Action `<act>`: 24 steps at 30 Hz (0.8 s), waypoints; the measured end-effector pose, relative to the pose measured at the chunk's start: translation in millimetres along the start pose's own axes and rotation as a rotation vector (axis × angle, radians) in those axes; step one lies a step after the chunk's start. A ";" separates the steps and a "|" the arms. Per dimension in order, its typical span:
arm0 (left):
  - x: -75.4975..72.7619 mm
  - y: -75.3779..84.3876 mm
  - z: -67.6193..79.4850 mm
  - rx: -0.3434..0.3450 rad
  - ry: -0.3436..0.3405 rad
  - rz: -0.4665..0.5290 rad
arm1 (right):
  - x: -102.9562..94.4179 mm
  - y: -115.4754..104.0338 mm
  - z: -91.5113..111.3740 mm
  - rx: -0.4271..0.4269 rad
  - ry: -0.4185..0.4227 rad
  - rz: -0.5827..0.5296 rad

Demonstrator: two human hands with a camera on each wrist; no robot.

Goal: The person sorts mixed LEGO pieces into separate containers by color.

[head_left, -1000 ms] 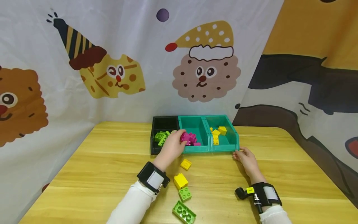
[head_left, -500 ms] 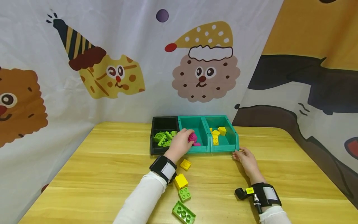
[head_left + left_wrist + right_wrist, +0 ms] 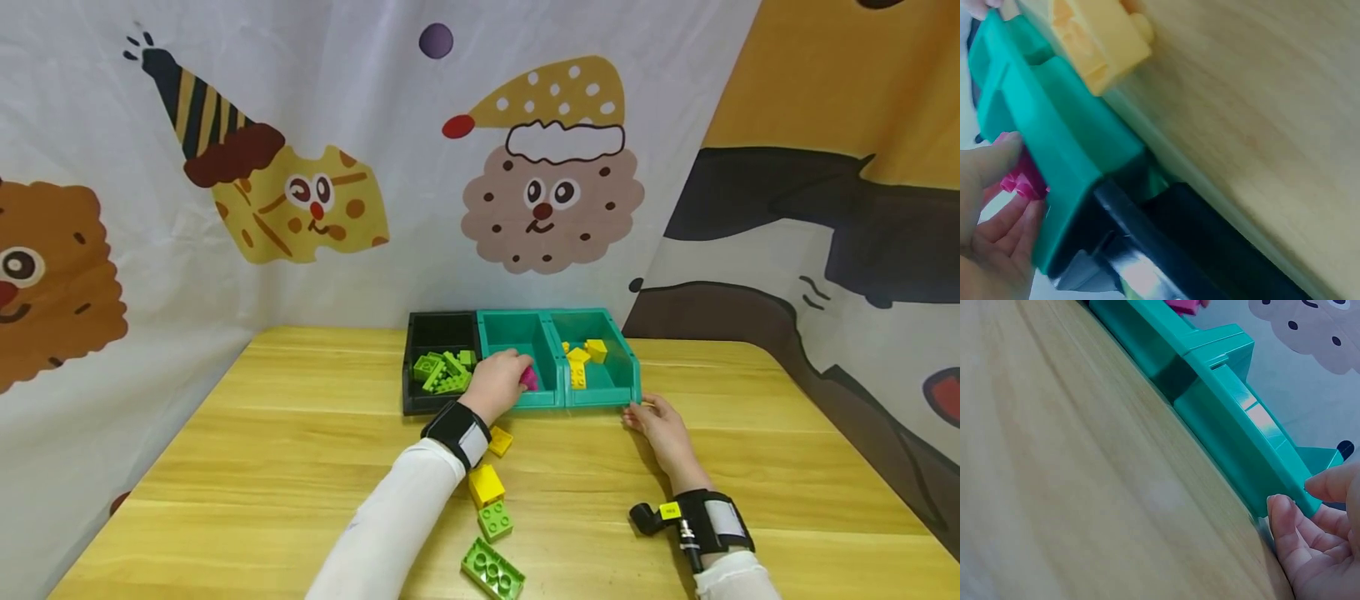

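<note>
My left hand [image 3: 497, 385] is over the front of the middle teal bin [image 3: 517, 329]. Its thumb and fingers pinch pink toy building bricks [image 3: 1027, 177], held around the height of the bin's front wall. How many pink bricks it holds cannot be told, as the hand covers part of them. At the front right corner of the right teal bin [image 3: 602, 398], my right hand [image 3: 662, 433] grips the corner between thumb and fingers. Yellow bricks [image 3: 578, 372] lie inside that right bin.
A black bin [image 3: 442, 327] with several green bricks [image 3: 429, 367] adjoins on the left. On the wooden table [image 3: 300, 467], before the bins, lie a flat yellow brick [image 3: 501, 442], a taller yellow brick [image 3: 487, 485], a square green brick [image 3: 496, 520] and a long green brick [image 3: 492, 568].
My left hand has shifted right, from the edge of the black bin further over the middle bin, together with the pink bricks. The right hand stays at the bin corner.
</note>
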State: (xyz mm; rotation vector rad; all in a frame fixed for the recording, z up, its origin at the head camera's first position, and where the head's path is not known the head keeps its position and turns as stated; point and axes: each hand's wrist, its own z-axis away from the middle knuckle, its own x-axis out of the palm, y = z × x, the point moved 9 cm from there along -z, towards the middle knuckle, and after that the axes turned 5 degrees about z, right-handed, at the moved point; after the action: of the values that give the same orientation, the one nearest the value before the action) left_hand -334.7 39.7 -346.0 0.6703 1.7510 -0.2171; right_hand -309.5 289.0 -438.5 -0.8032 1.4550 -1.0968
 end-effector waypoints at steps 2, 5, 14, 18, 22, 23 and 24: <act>3.9 -0.6 -2.4 -0.005 -0.008 -0.024 | 0.2 -0.4 0.1 -0.003 -0.001 -0.005; 8.8 -0.5 -4.5 -0.011 -0.024 -0.074 | 0.7 -0.7 0.4 -0.004 -0.001 -0.015; 17.5 -0.1 -9.7 -0.039 -0.070 -0.174 | 0.9 -2.7 -0.6 -0.012 -0.002 -0.032; 20.5 -0.4 -9.4 -0.045 -0.093 -0.190 | 1.7 -2.8 0.5 -0.003 -0.009 -0.033; 15.3 -1.0 -7.4 -0.042 -0.048 -0.108 | 1.7 -2.5 1.6 0.001 -0.009 -0.019; 12.9 -1.3 -6.7 -0.040 -0.028 -0.071 | 1.7 -2.5 1.8 0.000 -0.008 -0.023; 10.3 -1.9 -5.9 -0.038 -0.008 -0.030 | 1.9 -2.4 1.9 0.000 -0.010 -0.025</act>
State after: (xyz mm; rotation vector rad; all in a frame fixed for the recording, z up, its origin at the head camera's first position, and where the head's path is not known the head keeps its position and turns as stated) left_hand -342.1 44.2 -354.3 0.6151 1.7542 -0.2058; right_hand -308.2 286.0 -436.9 -0.8281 1.4401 -1.1104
